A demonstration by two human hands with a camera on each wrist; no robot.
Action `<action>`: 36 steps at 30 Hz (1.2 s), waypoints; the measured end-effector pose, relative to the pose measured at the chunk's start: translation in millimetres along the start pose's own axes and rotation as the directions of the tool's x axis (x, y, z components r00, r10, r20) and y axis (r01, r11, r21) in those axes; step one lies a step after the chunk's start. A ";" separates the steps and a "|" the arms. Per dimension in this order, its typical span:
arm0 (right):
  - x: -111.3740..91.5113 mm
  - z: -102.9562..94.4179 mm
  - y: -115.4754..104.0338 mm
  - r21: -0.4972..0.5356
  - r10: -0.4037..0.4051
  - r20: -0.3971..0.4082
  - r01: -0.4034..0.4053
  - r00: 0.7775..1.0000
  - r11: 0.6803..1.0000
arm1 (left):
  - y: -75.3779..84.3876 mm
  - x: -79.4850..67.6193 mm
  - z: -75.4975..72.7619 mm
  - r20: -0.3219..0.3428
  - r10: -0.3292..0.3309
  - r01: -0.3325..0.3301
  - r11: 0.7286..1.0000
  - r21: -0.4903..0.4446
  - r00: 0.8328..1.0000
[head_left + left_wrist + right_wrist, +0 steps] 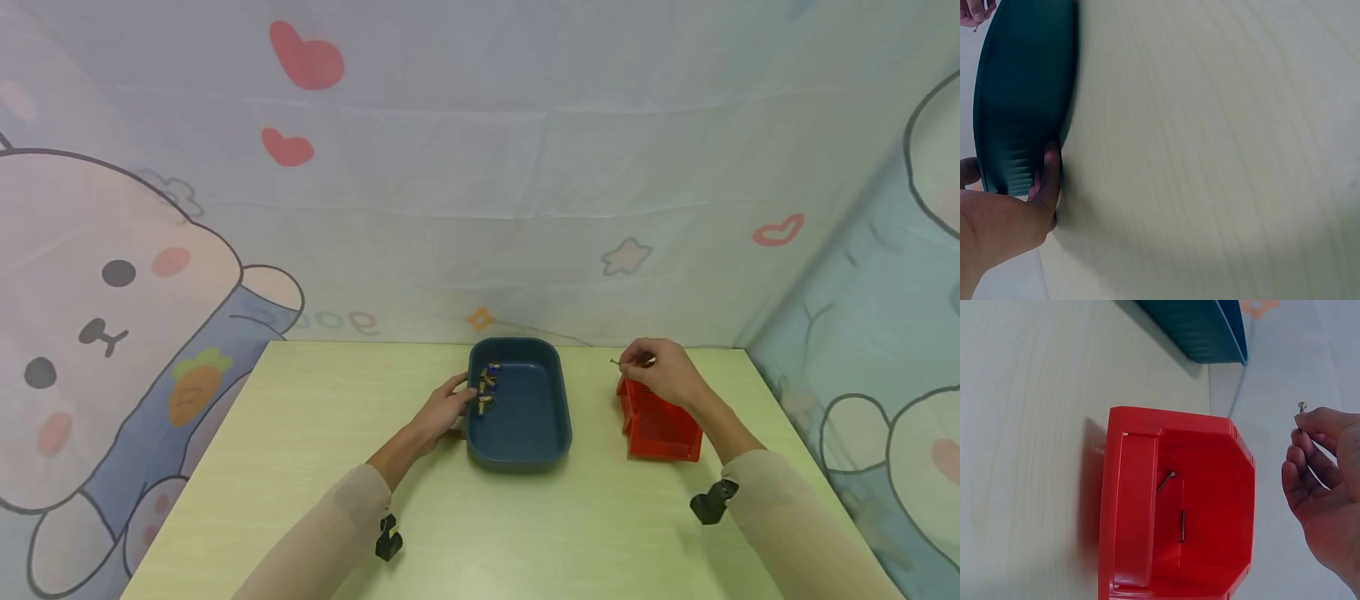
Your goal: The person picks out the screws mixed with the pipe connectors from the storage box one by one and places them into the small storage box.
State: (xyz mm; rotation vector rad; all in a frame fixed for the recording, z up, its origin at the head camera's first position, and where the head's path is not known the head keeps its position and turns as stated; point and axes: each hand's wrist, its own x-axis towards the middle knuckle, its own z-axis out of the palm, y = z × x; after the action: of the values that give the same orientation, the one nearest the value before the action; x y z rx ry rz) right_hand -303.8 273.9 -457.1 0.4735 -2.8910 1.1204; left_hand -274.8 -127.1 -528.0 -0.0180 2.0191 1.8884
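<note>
My right hand (pixel 1329 475) pinches a small screw (pixel 1302 407) between thumb and forefinger, its head pointing away from the fingers. It is above the far end of a red plastic parts bin (pixel 666 433). Inside that bin lie a loose screw (pixel 1165 480) and a dark threaded piece (pixel 1182 526). My left hand (pixel 442 412) grips the left side of a dark blue tub (pixel 528 454), with a digit at the rim and other fingers along the outer wall. Several small brass-coloured pieces (pixel 486 387) with blue parts lie along the tub's left inner side.
Both containers stand on a light wood-grain table (pixel 337 383), the tub in the middle and the red bin to its right. A printed cloth (pixel 525 208) hangs behind the table's far edge. Small black devices (pixel 712 502) are on both wrists.
</note>
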 end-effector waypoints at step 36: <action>-11.5 -0.6 40.1 -0.047 0.127 -0.074 -0.131 0.989 0.990 | -2.2 3.1 0.1 -0.001 -0.002 0.002 1.000 -0.011 1.000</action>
State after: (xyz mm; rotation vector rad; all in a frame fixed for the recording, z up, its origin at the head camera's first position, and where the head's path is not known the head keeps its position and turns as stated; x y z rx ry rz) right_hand -304.1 305.5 -484.3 0.2434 -2.9170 1.0508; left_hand -277.0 -126.4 -530.9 -0.0231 2.0088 1.8984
